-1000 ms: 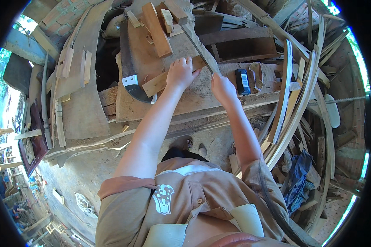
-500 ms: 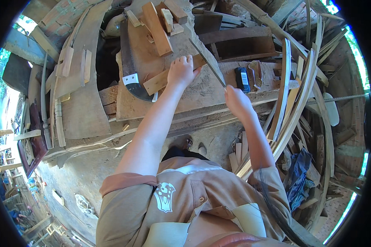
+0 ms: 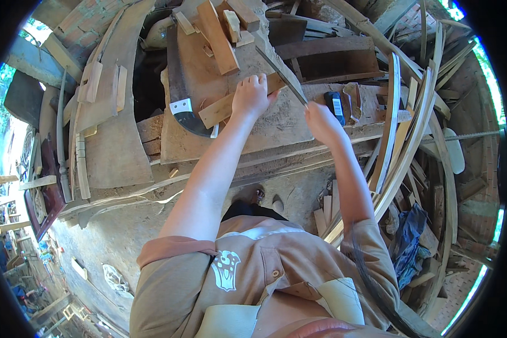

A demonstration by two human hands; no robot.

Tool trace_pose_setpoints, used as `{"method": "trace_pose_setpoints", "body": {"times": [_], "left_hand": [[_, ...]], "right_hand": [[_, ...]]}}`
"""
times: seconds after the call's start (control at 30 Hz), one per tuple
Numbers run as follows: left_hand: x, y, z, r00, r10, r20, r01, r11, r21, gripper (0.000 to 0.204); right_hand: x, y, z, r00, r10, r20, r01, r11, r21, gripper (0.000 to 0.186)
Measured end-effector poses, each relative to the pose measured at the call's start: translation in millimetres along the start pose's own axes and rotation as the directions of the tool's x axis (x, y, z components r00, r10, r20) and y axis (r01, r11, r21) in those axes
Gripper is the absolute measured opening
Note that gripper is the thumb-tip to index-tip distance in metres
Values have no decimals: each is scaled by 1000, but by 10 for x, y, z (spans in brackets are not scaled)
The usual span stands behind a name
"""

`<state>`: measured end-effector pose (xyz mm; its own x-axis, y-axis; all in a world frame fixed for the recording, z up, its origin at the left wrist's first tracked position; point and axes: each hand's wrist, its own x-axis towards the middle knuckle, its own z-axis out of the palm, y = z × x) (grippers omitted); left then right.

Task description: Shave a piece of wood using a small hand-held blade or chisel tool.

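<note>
My left hand (image 3: 250, 96) is closed on a short wooden board (image 3: 215, 114) lying at an angle on the workbench slab (image 3: 267, 127). My right hand (image 3: 324, 124) grips a long, narrow metal tool (image 3: 281, 72), which crosses the board's right part, just right of my left hand. Beside the board lies a dark curved tool (image 3: 188, 121) with a white riveted plate. Several wood blocks (image 3: 217, 36) are piled above it. A dark blue pack with a label (image 3: 335, 107) rests right of my right hand, partly behind it.
Long wooden strips (image 3: 403, 141) lean along the bench's right side, with a blue cloth (image 3: 411, 242) below them. A broad thin panel (image 3: 112, 152) with small pieces lies at left, a dark red wooden frame (image 3: 45, 208) beyond. Concrete floor (image 3: 101, 236) and my feet show below.
My right hand with the narrow tool went right and down, then came back up and slightly left. My left hand and the board have shifted slightly up and right in the picture.
</note>
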<state>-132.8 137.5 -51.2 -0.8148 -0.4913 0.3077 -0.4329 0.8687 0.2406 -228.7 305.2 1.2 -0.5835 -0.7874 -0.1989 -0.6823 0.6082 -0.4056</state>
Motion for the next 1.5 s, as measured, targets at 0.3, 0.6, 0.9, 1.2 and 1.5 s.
{"method": "trace_pose_setpoints", "body": {"times": [0.3, 0.6, 0.9, 1.2, 1.5], "left_hand": [[13, -17, -21, 997, -20, 75, 21, 1000, -2, 58], [14, 4, 46, 1000, 22, 8, -22, 1000, -4, 56], [-13, -38, 49, 999, 29, -16, -29, 1000, 8, 55], [0, -8, -9, 1000, 7, -13, -7, 1000, -23, 54], [27, -27, 14, 999, -14, 30, 15, 1000, -10, 56]], "right_hand": [[439, -108, 285, 995, -29, -99, 34, 998, 51, 27], [43, 21, 233, 995, 4, -100, 0, 999, 35, 25], [-1045, 106, -139, 988, 148, 50, -148, 989, 7, 24], [-240, -13, -57, 998, 65, 1, -65, 998, -13, 27], [348, -37, 267, 996, -28, -80, 32, 999, 40, 30]]}}
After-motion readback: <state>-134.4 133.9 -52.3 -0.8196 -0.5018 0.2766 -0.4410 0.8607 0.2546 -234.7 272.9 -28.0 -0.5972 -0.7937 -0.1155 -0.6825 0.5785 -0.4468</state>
